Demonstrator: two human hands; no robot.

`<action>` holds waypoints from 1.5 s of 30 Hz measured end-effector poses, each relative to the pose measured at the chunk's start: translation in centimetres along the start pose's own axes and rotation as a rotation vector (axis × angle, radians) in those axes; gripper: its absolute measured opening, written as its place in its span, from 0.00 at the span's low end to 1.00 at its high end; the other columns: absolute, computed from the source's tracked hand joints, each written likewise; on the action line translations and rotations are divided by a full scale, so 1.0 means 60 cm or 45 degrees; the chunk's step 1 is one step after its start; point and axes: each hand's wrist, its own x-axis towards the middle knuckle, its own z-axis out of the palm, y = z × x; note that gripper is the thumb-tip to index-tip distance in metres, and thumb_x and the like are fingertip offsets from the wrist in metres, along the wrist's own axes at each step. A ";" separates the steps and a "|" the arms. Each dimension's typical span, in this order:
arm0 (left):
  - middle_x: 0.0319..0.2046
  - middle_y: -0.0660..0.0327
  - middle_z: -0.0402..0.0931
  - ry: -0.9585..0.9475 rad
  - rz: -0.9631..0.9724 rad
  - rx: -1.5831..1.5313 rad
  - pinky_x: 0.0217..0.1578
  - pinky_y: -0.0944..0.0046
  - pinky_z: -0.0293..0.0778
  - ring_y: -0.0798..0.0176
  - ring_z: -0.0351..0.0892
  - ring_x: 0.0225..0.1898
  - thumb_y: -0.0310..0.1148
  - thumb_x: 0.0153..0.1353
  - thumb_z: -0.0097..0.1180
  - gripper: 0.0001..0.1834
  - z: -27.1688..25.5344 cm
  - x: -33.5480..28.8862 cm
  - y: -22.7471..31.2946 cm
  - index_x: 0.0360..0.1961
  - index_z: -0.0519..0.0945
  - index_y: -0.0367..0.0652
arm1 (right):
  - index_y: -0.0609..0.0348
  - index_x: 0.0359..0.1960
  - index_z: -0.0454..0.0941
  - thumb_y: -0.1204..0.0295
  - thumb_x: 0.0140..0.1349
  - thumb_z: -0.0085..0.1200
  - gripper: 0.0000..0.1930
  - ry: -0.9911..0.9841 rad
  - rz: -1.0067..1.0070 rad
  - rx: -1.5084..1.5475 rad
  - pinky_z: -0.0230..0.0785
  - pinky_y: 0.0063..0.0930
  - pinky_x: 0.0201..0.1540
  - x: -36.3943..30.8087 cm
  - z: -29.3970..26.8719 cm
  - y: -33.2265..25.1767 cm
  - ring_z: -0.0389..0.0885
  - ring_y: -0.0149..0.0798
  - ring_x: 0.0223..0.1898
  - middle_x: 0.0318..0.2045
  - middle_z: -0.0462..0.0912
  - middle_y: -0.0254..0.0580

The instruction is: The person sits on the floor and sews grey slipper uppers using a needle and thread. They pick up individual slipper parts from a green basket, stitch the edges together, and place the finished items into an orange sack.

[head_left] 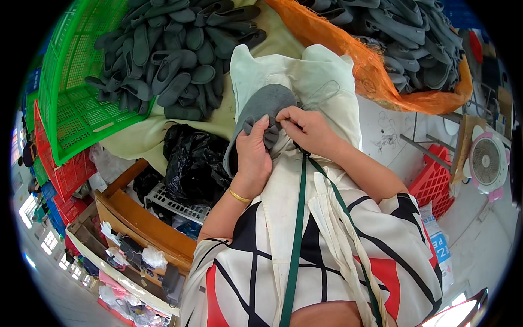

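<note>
One grey shoe (272, 99) is clasped in my left hand (254, 157); at the bow (270, 136), my right hand (313, 131) pinches closed, on what I can't tell.

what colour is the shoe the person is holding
The shoe is grey; it shows best in the head view.

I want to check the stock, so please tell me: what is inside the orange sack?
Dark grey shoes lie heaped inside the orange sack. Only the upper ones show; they cover whatever lies beneath, so that cannot be seen.
</note>
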 end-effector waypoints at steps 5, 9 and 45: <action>0.43 0.60 0.82 0.025 -0.033 0.031 0.49 0.66 0.74 0.67 0.80 0.44 0.30 0.66 0.59 0.11 0.003 -0.001 0.004 0.46 0.79 0.35 | 0.57 0.42 0.77 0.75 0.63 0.54 0.07 0.039 -0.076 -0.033 0.75 0.37 0.33 -0.003 0.006 0.012 0.83 0.51 0.29 0.30 0.83 0.48; 0.43 0.60 0.82 0.041 -0.035 0.039 0.49 0.66 0.75 0.67 0.81 0.44 0.30 0.66 0.58 0.11 0.005 0.002 0.005 0.46 0.79 0.35 | 0.55 0.42 0.77 0.75 0.64 0.54 0.07 0.056 -0.124 -0.033 0.75 0.38 0.32 -0.003 0.011 0.020 0.82 0.51 0.29 0.29 0.83 0.48; 0.38 0.63 0.81 -0.239 -0.070 0.204 0.41 0.69 0.76 0.70 0.79 0.38 0.26 0.67 0.58 0.07 -0.051 0.034 -0.035 0.43 0.80 0.35 | 0.67 0.72 0.50 0.48 0.67 0.48 0.42 0.748 0.544 -0.455 0.53 0.50 0.70 -0.022 -0.124 0.158 0.57 0.62 0.71 0.69 0.59 0.67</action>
